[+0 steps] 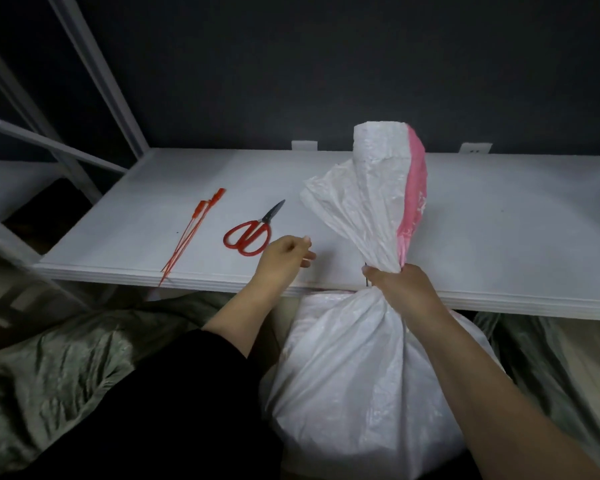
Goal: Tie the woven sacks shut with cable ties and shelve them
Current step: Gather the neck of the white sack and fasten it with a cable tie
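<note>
Here the right hand [400, 285] grip clenches the white sack [354, 375] neck, while the left hand [286, 254] hovers loosely curled, empty.

No legible text, brand, number or sign anywhere in view. The only candidate is the pink printed band on the upper part of the woven sack [414, 188]: pale marks show within the pink, but they are creased into the folds and too blurred to read as characters. No label is visible on any other surface.
</note>
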